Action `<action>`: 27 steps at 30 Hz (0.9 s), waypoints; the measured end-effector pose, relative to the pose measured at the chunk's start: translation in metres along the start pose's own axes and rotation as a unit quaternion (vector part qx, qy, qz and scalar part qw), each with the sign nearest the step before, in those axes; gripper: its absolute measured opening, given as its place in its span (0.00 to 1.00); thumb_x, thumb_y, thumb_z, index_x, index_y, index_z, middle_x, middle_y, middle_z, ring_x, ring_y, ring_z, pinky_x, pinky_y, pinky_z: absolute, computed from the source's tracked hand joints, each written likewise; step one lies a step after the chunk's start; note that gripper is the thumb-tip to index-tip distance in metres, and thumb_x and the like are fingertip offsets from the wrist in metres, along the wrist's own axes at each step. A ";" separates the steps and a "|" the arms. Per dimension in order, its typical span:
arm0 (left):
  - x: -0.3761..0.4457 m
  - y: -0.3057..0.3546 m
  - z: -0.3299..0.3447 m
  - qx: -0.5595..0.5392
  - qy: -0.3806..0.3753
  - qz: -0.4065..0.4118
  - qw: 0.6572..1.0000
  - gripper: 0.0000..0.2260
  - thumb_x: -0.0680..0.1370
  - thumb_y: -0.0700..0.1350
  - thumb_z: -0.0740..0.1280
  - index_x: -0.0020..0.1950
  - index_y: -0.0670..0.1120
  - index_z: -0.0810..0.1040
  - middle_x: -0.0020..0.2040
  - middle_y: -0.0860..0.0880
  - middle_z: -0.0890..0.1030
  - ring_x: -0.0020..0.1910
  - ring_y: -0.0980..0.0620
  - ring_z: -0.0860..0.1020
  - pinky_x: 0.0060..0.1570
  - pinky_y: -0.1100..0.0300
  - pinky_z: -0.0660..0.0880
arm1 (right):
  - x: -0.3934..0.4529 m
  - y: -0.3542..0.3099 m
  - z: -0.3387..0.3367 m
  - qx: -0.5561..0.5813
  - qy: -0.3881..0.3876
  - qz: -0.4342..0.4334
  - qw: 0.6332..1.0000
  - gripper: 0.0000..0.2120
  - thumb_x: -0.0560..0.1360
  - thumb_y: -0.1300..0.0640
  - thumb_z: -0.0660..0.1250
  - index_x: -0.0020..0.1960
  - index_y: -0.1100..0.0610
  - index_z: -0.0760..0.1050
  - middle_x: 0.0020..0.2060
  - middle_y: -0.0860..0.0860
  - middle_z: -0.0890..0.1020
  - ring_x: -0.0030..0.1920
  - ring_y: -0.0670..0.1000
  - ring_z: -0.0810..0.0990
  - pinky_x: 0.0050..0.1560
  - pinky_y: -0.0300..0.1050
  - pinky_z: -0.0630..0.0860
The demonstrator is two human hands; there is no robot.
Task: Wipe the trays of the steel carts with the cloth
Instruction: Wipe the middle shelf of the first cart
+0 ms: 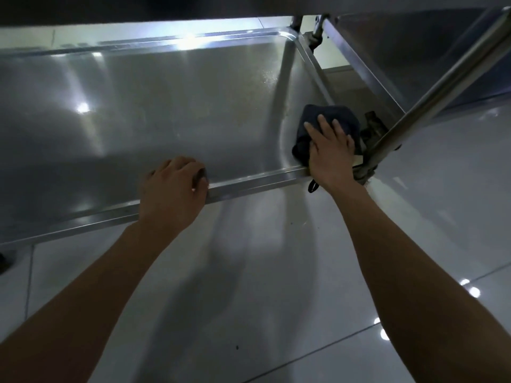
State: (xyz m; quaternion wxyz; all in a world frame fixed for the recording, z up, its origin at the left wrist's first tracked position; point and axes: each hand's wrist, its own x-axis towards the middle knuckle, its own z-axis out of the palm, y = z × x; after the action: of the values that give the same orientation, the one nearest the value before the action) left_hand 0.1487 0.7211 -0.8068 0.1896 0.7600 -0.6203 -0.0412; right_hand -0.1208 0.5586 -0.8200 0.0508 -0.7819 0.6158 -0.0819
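The bottom steel tray [166, 111] of a cart fills the upper left of the head view, low above the floor. A dark blue cloth [341, 117] lies bunched in the tray's near right corner. My right hand [330, 150] presses flat on the cloth with straight fingers, the wrist crossing the tray's front rim. My left hand [172, 186] grips the front rim of the tray near its middle, fingers curled over the edge.
A steel cart post [442, 87] rises diagonally from the tray's near right corner. A second cart's tray [414, 51] stands just to the right. An upper shelf [138, 6] overhangs at the top. Glossy white floor tiles [276, 272] spread below.
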 end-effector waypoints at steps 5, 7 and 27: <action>-0.006 -0.037 -0.018 0.037 -0.021 -0.020 0.999 0.07 0.75 0.50 0.69 0.49 0.50 0.81 0.61 0.48 0.78 0.63 0.43 0.72 0.59 0.45 0.71 | -0.016 -0.047 0.011 0.007 -0.008 -0.034 0.999 0.23 0.84 0.53 0.53 0.78 0.44 0.61 0.81 0.47 0.55 0.80 0.55 0.50 0.76 0.61 0.49; -0.012 -0.052 -0.026 0.048 -0.019 -0.035 0.998 0.06 0.75 0.51 0.69 0.48 0.50 0.81 0.58 0.48 0.79 0.59 0.43 0.73 0.56 0.46 0.72 | -0.024 -0.077 0.018 0.005 -0.009 -0.062 0.998 0.23 0.84 0.53 0.53 0.78 0.44 0.60 0.81 0.47 0.55 0.80 0.55 0.50 0.77 0.61 0.49; -0.016 -0.064 -0.027 0.038 0.013 -0.019 0.999 0.11 0.80 0.45 0.63 0.56 0.44 0.82 0.58 0.45 0.80 0.59 0.41 0.75 0.54 0.45 0.71 | -0.042 -0.200 0.048 0.071 -0.047 -0.242 0.967 0.23 0.84 0.54 0.54 0.78 0.43 0.62 0.80 0.45 0.56 0.80 0.52 0.48 0.77 0.57 0.45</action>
State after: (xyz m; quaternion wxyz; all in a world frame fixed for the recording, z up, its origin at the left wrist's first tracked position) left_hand 0.2123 0.7532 -0.8066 0.1683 0.7787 -0.6043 -0.0113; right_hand 0.0696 0.6456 -0.8335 0.1140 -0.9049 0.3981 -0.0983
